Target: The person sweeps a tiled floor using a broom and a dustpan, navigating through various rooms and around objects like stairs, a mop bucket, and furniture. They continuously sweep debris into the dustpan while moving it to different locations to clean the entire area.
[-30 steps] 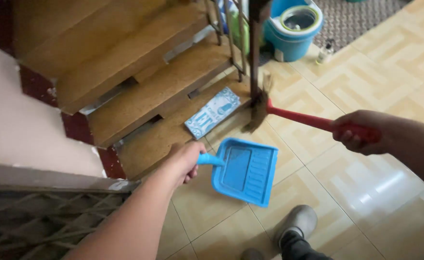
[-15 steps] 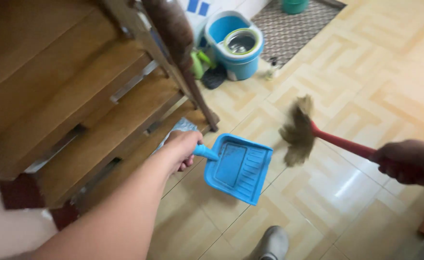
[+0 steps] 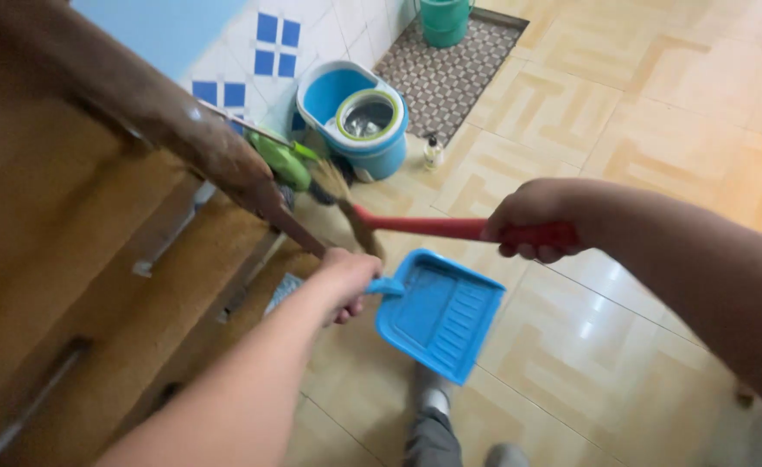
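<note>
My left hand (image 3: 344, 281) grips the handle of a blue plastic dustpan (image 3: 435, 313), held level above the tiled floor beside the wooden stairs. My right hand (image 3: 528, 221) is closed on the red handle of a small broom (image 3: 415, 227). The broom's brown bristle head (image 3: 346, 207) points left toward the stair post, just above my left hand. My foot in a grey shoe and sock (image 3: 433, 402) shows below the dustpan.
Wooden stairs (image 3: 95, 285) and a dark banister rail (image 3: 165, 121) fill the left. A blue mop bucket (image 3: 357, 117) stands by a tiled wall, with a small bottle (image 3: 433, 151), a green item (image 3: 281, 163) and a patterned mat (image 3: 450, 69) nearby. Beige tiles (image 3: 657, 112) spread right.
The view has swung further round. My right hand has swept the broom left, from out over the tiles to the stair post, crossing above the dustpan. The dustpan has stayed about level.
</note>
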